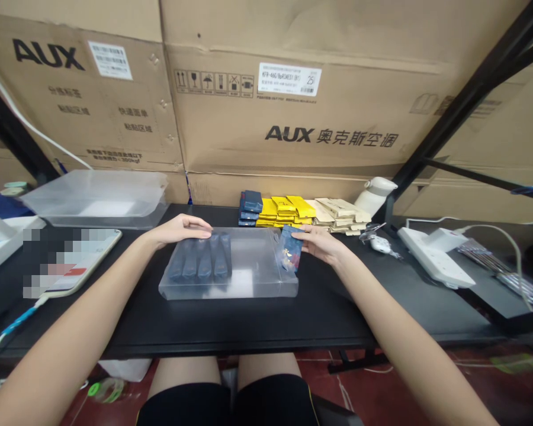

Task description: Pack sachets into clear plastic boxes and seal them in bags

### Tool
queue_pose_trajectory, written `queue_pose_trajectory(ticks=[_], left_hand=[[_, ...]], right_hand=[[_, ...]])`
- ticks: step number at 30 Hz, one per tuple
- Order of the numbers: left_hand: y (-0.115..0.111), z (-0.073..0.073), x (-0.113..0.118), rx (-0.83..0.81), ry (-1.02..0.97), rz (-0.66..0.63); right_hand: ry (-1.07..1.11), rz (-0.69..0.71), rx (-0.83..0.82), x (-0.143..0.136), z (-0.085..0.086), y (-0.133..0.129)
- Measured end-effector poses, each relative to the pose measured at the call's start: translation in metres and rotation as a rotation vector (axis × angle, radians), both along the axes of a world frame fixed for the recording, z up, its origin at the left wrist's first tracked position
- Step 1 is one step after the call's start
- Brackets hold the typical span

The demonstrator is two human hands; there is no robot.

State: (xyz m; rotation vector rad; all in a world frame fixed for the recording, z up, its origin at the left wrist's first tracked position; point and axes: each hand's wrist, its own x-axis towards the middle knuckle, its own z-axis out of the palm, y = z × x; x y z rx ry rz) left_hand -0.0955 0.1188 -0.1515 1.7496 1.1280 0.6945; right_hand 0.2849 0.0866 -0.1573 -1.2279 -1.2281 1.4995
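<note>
A clear plastic box [257,260] stands on the black table in front of me. Dark blue packets [202,260] are lined up on edge in a row in its left part, while its right part holds none. My left hand [187,228] rests over the far-left end of that row, its fingers stretched across the packets' back ends; its thumb is hard to make out. Between the fingers of my right hand [320,241] is a single dark blue packet [290,248] with gold and red print, held upright at the box's right side.
Behind the box lie stacks of blue packets [250,207], yellow packets [288,208] and beige packets [340,213]. A white bottle [375,198] leans at the back right, near a power strip [437,257]. On the left are a phone [86,260] and clear plastic trays [98,192].
</note>
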Motion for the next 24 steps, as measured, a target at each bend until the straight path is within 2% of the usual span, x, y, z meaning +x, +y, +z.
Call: queue_pose_trajectory(ticks=[3, 6, 11, 14, 18, 24], left_hand=[[0.001, -0.001, -0.001, -0.004, 0.004, 0.0], [0.002, -0.002, -0.001, -0.01, 0.013, 0.002], [0.002, -0.001, -0.001, -0.007, 0.014, 0.012], [0.001, -0.001, -0.001, -0.003, 0.017, 0.014], [0.0, 0.0, 0.001, -0.003, 0.006, 0.011], [-0.002, 0.001, 0.002, 0.016, -0.007, 0.026]], right_hand=[[-0.159, -0.024, 0.035, 0.0, 0.001, -0.002], [-0.145, 0.016, 0.004, -0.002, 0.002, -0.005], [-0.104, 0.203, -0.129, -0.002, 0.005, -0.008], [-0.094, 0.313, -0.147, -0.002, 0.006, -0.01], [-0.136, 0.343, -0.083, -0.007, 0.006, -0.015], [-0.08, 0.512, 0.061, -0.02, -0.005, -0.017]])
